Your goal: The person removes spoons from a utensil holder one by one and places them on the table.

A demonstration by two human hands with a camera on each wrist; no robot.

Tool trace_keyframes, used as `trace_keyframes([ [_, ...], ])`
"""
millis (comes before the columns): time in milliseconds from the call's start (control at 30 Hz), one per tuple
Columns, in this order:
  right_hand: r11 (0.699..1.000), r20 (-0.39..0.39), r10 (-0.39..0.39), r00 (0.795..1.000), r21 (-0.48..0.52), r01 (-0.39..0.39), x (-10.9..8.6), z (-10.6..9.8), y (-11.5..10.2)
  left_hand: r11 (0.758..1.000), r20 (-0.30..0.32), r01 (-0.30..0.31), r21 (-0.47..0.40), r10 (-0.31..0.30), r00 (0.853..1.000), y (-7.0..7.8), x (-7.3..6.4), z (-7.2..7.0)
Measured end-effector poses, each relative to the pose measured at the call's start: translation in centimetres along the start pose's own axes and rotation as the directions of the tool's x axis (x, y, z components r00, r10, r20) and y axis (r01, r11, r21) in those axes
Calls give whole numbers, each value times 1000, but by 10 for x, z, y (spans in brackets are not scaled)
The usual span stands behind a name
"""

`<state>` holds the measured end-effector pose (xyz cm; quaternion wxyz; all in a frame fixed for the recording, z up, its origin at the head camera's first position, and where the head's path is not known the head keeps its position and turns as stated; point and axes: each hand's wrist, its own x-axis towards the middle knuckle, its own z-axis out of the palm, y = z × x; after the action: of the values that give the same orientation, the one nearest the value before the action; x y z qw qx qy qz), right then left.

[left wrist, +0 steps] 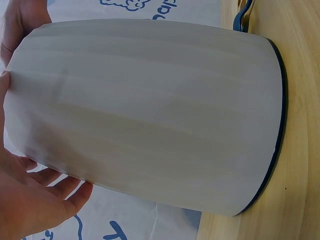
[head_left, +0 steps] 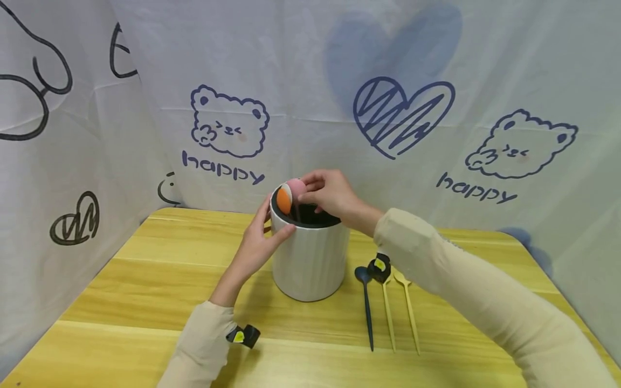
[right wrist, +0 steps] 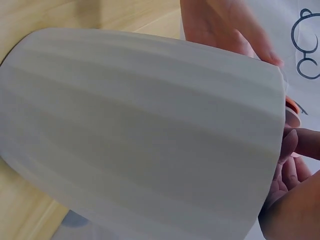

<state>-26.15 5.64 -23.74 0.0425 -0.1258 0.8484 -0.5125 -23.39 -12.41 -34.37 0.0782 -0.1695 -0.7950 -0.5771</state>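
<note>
The left hand clasps the white bin; the right hand pinches a pink utensil, lower end hidden inside; cloth behind reads "happy".

In the head view the light is bright, soft and rather even, and the counter looks strongly yellow. The white bin has a weak, soft-edged shadow at its left, and its inside is nearly black. The drawings on the cloth are quite sharp. The right sleeve looks stretched toward the lower right corner. Both wrist views are dimmer and greyer, with the bin's outline bulging. A brownish shade lies on its wall near the left hand, lower left; the right hand is darkish, lower right.
</note>
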Motion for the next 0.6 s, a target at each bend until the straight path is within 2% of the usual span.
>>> trace_keyframes([
  [400,999,-34,-30,999,43,31,-1,-11,-1,1000,2,-7,-1,7,1000,1,0,0],
  [600,990,-50,-80,996,108,85,0,-17,-3,1000,0,-1,-1,1,1000,0,0,0],
])
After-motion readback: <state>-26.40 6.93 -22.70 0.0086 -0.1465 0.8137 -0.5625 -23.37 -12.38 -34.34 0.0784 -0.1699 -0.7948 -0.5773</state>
